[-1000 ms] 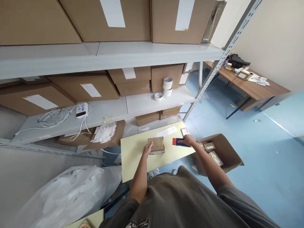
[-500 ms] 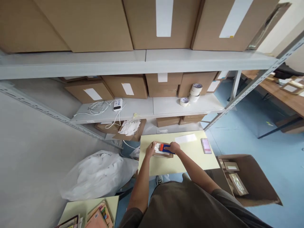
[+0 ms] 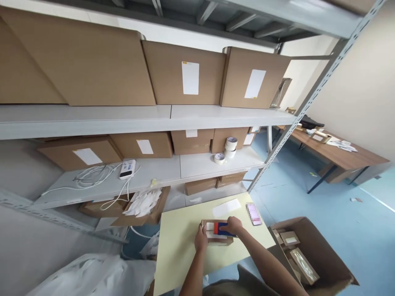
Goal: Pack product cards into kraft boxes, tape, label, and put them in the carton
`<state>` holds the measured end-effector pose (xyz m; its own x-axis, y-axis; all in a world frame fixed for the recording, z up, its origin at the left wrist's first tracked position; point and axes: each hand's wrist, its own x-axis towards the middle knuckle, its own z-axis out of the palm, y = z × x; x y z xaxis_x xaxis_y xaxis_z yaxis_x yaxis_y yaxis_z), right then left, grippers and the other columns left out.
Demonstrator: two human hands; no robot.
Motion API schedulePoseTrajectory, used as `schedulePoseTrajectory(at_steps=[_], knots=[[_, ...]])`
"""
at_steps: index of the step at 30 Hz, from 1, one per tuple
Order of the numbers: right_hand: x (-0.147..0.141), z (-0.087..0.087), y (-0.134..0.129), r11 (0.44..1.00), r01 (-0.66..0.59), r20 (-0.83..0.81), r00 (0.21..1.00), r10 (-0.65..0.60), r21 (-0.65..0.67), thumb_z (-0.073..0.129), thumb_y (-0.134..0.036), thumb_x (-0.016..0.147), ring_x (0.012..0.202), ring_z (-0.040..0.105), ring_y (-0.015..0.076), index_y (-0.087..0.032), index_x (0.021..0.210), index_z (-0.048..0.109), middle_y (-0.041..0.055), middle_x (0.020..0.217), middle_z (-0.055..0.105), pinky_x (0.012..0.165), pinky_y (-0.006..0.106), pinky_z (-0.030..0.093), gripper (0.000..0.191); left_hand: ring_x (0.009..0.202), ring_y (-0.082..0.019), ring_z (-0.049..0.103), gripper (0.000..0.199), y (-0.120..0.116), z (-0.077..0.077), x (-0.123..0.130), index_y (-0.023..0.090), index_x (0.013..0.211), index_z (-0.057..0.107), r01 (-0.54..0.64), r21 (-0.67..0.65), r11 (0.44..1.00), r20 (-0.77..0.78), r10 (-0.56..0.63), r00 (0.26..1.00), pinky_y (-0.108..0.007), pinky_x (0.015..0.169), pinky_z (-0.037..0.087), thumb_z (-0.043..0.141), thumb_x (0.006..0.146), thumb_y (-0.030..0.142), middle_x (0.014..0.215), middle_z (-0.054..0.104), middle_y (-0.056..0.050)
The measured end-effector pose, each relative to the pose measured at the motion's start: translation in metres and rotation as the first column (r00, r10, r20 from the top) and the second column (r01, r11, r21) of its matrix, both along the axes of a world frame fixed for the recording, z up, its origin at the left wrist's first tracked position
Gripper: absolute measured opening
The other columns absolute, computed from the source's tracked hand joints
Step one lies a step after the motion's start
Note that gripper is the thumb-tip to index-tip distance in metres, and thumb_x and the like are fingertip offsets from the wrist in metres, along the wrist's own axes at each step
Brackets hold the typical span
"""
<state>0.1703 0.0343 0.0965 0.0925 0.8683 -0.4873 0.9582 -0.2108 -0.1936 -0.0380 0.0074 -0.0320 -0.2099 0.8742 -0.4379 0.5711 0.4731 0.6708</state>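
On the pale yellow table (image 3: 175, 246) lies a small cardboard box (image 3: 220, 241) with white on its top. My left hand (image 3: 201, 239) grips the left end of this box, its fingers bent over the edge. In my right hand (image 3: 233, 226) is a flat blue tool with a red end (image 3: 224, 229), resting on or just above the box top. The red end points left, towards my left hand. My fingers hide part of the tool, and its exact kind does not show.
A white sheet (image 3: 226, 207) and a blurred pink-purple item (image 3: 254, 214) lie on the table. To the right stands a large open carton (image 3: 317, 250) holding several small boxes. Ahead is a metal shelf (image 3: 212, 117) with cartons, tape rolls (image 3: 231, 146) and a power strip (image 3: 127, 169).
My view has tilted up and shifted left, showing more of the upper shelf. Both hands stay at the box, and the right still holds the blue tool.
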Motion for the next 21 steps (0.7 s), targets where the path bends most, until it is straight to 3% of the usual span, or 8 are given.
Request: schedulePoseTrajectory(at_steps=[3, 6, 9, 12, 15, 18, 21], knots=[[0.068, 0.003, -0.016, 0.999, 0.035, 0.048, 0.998, -0.036, 0.018, 0.082, -0.058, 0.070, 0.102, 0.077, 0.0364, -0.021, 0.093, 0.080, 0.0174, 0.107, 0.080, 0.079, 0.038, 0.056, 0.043, 0.128, -0.035, 0.068, 0.064, 0.003, 0.004, 0.009, 0.034, 0.154, 0.053, 0.032, -0.024, 0.999, 0.019, -0.031, 0.999, -0.047, 0.106, 0.053, 0.033, 0.099, 0.058, 0.137, 0.071, -0.017], [0.133, 0.013, -0.031, 0.989, 0.145, 0.081, 0.986, -0.148, 0.033, 0.082, -0.055, 0.068, 0.100, 0.077, 0.0393, -0.024, 0.083, 0.078, 0.0172, 0.102, 0.080, 0.078, 0.043, 0.055, 0.035, 0.130, -0.037, 0.066, 0.071, 0.006, 0.009, 0.008, 0.034, 0.157, 0.049, 0.075, -0.028, 0.997, 0.043, -0.074, 0.996, -0.051, 0.109, 0.051, 0.032, 0.095, 0.063, 0.141, 0.068, -0.019], [0.160, 0.025, -0.037, 0.986, 0.164, 0.063, 0.984, -0.166, 0.031, 0.081, -0.057, 0.066, 0.099, 0.077, 0.0396, -0.026, 0.077, 0.076, 0.0140, 0.098, 0.080, 0.077, 0.043, 0.054, 0.033, 0.131, -0.035, 0.066, 0.068, 0.009, 0.014, -0.002, 0.038, 0.152, 0.054, 0.097, -0.013, 0.995, 0.045, -0.096, 0.994, -0.049, 0.109, 0.051, 0.034, 0.093, 0.064, 0.141, 0.069, -0.016], [0.135, 0.031, -0.029, 0.986, 0.158, 0.041, 0.986, -0.160, 0.050, 0.083, -0.057, 0.066, 0.097, 0.077, 0.0374, -0.024, 0.073, 0.075, 0.0141, 0.097, 0.080, 0.075, 0.039, 0.053, 0.034, 0.131, -0.034, 0.067, 0.054, 0.015, 0.014, -0.026, 0.038, 0.130, 0.070, 0.078, 0.008, 0.997, 0.020, -0.078, 0.997, -0.046, 0.109, 0.053, 0.040, 0.093, 0.064, 0.134, 0.074, -0.012], [0.081, 0.031, -0.015, 0.995, 0.096, -0.042, 0.995, -0.095, 0.026, 0.081, -0.062, 0.072, 0.087, 0.077, 0.0312, -0.022, 0.070, 0.075, 0.0122, 0.089, 0.080, 0.069, 0.033, 0.050, 0.040, 0.126, -0.032, 0.070, 0.042, 0.023, 0.013, -0.065, 0.036, 0.109, 0.075, 0.082, -0.009, 0.997, 0.024, -0.081, 0.996, -0.045, 0.106, 0.055, 0.040, 0.096, 0.056, 0.124, 0.079, -0.008], [0.024, 0.035, 0.002, 0.998, 0.038, -0.099, 0.995, -0.032, 0.059, 0.077, -0.068, 0.077, 0.084, 0.077, 0.0274, -0.023, 0.078, 0.079, 0.0093, 0.090, 0.081, 0.067, 0.029, 0.049, 0.045, 0.125, -0.038, 0.069, 0.041, 0.027, 0.017, -0.104, 0.029, 0.111, 0.074, 0.011, -0.077, 0.997, -0.044, -0.014, 0.999, -0.051, 0.107, 0.054, 0.044, 0.093, 0.050, 0.124, 0.078, -0.015], [-0.028, 0.047, 0.017, 0.996, -0.041, -0.106, 0.993, 0.049, 0.082, 0.076, -0.072, 0.076, 0.094, 0.077, 0.0299, -0.022, 0.089, 0.081, 0.0117, 0.099, 0.081, 0.072, 0.030, 0.051, 0.052, 0.135, -0.039, 0.062, 0.050, 0.027, 0.028, -0.125, 0.020, 0.121, 0.072, -0.079, -0.010, 0.997, -0.055, 0.079, 0.995, -0.052, 0.113, 0.049, 0.046, 0.092, 0.052, 0.135, 0.072, -0.021]])
